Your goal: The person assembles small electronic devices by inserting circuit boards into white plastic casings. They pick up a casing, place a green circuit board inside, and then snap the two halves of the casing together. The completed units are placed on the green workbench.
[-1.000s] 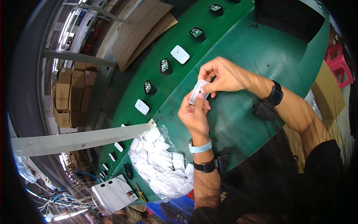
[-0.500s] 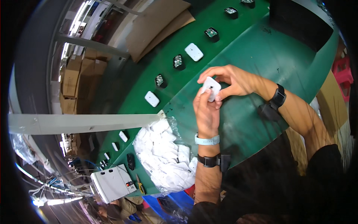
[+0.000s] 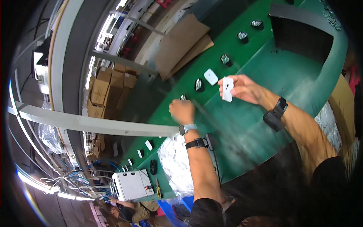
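Note:
My right hand [image 3: 244, 89] pinches a small white plastic cover [image 3: 227, 90] with rounded corners and a dark mark near its middle, raised above the green work surface. My left hand [image 3: 182, 111] is stretched out over the green belt, palm down and blurred, its fingers curled out of sight. Just beyond it the top of a black housing [image 3: 183, 97] peeks out; whether the fingers touch it is hidden. Along the belt lie another black housing with an exposed circuit board [image 3: 199, 85] and a white cover [image 3: 210, 77].
A clear bag of white covers [image 3: 174, 162] lies beside my left forearm. A pale metal bar [image 3: 109, 124] crosses near my left wrist. At lower left stand a white box-shaped device [image 3: 132, 185] and yellow-handled pliers [image 3: 159, 191]. A black bin [image 3: 300, 36] stands far right.
My left hand has let go of the white cover and moved left and forward to the belt. The right hand now holds the cover alone. The view has shifted.

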